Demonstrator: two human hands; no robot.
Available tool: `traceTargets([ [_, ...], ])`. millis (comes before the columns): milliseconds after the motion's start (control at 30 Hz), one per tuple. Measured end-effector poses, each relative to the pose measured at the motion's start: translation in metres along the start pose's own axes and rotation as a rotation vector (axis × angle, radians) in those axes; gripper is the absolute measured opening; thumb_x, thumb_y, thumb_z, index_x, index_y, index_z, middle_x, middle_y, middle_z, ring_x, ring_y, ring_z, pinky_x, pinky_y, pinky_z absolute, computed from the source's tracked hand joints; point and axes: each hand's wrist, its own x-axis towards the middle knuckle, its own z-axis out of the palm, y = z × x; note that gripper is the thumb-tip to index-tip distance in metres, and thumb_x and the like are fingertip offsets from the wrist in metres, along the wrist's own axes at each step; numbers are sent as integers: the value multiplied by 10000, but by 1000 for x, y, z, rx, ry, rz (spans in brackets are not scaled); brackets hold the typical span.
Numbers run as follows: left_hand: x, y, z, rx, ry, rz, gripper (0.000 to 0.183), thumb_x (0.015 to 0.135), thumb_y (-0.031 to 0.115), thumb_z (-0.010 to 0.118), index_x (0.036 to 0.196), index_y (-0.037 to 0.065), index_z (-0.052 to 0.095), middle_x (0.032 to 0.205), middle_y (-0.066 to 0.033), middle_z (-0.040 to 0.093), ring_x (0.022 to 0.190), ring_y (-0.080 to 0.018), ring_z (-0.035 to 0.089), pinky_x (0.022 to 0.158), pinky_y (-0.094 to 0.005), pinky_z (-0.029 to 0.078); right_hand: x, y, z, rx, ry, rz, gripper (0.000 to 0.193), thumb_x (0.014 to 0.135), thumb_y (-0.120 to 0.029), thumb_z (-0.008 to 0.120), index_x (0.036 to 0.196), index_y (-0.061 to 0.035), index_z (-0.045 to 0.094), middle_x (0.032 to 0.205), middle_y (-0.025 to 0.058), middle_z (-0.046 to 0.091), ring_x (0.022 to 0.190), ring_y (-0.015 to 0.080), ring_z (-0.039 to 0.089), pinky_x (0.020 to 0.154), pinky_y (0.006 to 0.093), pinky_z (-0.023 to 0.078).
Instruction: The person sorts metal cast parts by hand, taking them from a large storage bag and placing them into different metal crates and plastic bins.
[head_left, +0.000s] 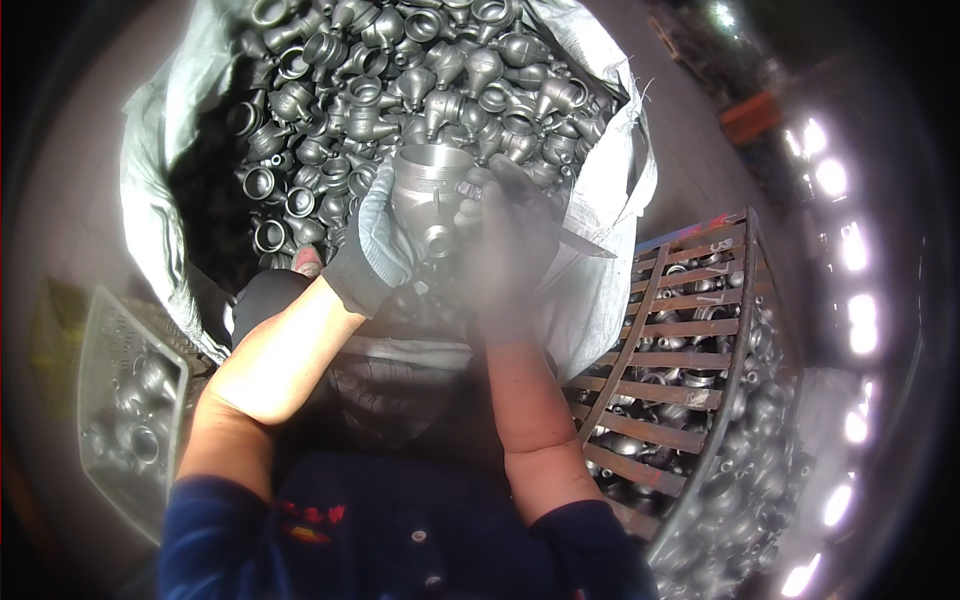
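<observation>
A grey metal pipe fitting with a wide round mouth and a small side port is in my grip above the big sack. My gloved left hand is closed around its left side. On the fitting's right is my right hand in a dark glove, its fingers curled and partly smeared by a hazy patch. From that fist a thin pointed blade-like tool sticks out to the right; whether it is a knife or a file I cannot tell. The tool's other end is not clearly seen at the fitting's rim.
A white woven sack full of dark metal fittings opens before me. To the right stands a rusty slatted metal crate with more fittings in and beyond it. A pale plastic basket holding fittings is at the lower left.
</observation>
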Motion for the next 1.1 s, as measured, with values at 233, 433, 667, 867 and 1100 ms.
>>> traceTargets([
  [233,-4,-1,0,87,45,111,549,931,477,356,1263,42,404,1130,-132,565,977,-244,592,816,-353,519,-3,-4,4,-234,-35,-57,179,861,58,511,1030,25,559,918,82,617,865,106,585,739,209,485],
  [433,-1,5,-7,146,-133,32,575,925,512,329,1282,67,396,1158,-138,551,1005,-263,578,841,-389,509,8,-5,-11,149,-162,214,160,878,-36,512,1012,-2,593,885,103,638,765,115,603,583,203,483],
  [667,2,15,-11,-17,92,96,571,900,546,357,1308,147,375,1240,-188,480,1087,-359,513,846,-603,445,5,-20,-35,200,-25,303,258,900,-100,420,1083,15,562,785,93,611,700,123,575,567,237,458],
  [867,-2,22,-6,66,43,197,533,912,493,393,1285,113,403,1231,-157,497,1079,-321,528,874,-529,462,-13,-28,-15,-878,-394,-403,250,909,-64,396,1052,12,587,745,62,608,540,73,506,486,196,409],
  [1100,-1,20,1,179,66,267,473,930,396,428,1277,75,412,1213,-158,516,1075,-301,539,893,-452,476,-27,-13,7,-1017,-259,-606,356,804,-6,638,1148,18,550,972,77,637,840,105,596,754,237,488],
])
